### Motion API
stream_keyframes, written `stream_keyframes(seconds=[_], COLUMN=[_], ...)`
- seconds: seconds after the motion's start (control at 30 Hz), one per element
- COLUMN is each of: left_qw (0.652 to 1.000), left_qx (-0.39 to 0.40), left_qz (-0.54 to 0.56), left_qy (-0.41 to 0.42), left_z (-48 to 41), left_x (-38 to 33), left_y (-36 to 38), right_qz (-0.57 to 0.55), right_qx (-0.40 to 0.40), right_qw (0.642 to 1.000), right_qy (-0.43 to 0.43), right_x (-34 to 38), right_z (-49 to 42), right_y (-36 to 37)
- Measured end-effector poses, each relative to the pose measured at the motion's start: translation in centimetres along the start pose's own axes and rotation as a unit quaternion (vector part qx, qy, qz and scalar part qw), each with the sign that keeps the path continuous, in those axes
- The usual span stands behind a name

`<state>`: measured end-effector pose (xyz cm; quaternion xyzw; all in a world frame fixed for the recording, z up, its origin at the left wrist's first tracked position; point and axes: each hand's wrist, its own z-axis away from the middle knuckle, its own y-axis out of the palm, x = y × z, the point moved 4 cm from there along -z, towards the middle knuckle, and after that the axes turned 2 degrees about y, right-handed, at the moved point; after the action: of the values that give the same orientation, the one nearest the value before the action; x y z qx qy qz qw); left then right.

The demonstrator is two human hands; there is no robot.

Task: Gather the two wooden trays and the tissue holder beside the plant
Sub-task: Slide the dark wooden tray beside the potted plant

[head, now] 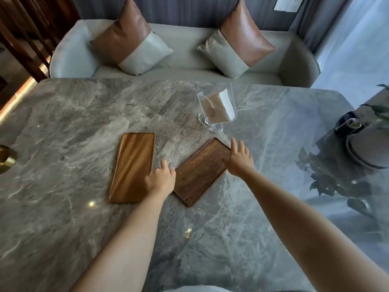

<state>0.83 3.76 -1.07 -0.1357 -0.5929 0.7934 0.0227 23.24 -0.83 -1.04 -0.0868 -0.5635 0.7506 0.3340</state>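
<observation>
Two wooden trays lie flat on the grey marble table [63, 127]. The lighter tray [132, 165] lies left of centre; the darker tray [200, 173] lies angled to its right. My left hand [161, 180] rests on the lighter tray's right edge, fingers curled loosely. My right hand [239, 159] sits at the darker tray's far right corner, fingers spread, thumb over the wood. Whether either hand grips its tray is unclear. A clear tissue holder [216, 108] with beige tissues stands beyond the darker tray. The plant [376, 114] in its grey pot stands at the table's right edge.
A grey sofa [185, 49] with two brown-and-grey cushions runs along the table's far side. A brass object [6, 159] sits at the left edge. A dark small item [349, 123] lies next to the pot. The plant's leaves are reflected in the tabletop.
</observation>
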Motion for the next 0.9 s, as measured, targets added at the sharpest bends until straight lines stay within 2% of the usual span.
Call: stream_keyframes(seconds=[0.2, 0.33, 0.7, 0.9], left_qw=[0.994, 0.989, 0.982, 0.977], left_qx=[0.066, 0.078, 0.076, 0.074], left_qz=[-0.010, -0.011, -0.002, 0.010], left_qy=[-0.090, -0.122, -0.174, -0.197], left_z=[0.1, 0.2, 0.3, 0.2], left_x=[-0.7, -1.5, -2.4, -2.7], left_y=[2.3, 3.4, 4.0, 3.9], right_qz=[-0.046, -0.063, -0.049, -0.062], right_qx=[0.047, 0.063, 0.105, 0.100], right_qw=[0.998, 0.996, 0.993, 0.993], right_qy=[0.017, 0.019, -0.009, 0.010], right_x=[-1.9, -3.0, -2.4, -3.0], right_z=[-2.2, -4.0, -7.2, -7.6], right_y=[0.3, 0.3, 1.0, 1.2])
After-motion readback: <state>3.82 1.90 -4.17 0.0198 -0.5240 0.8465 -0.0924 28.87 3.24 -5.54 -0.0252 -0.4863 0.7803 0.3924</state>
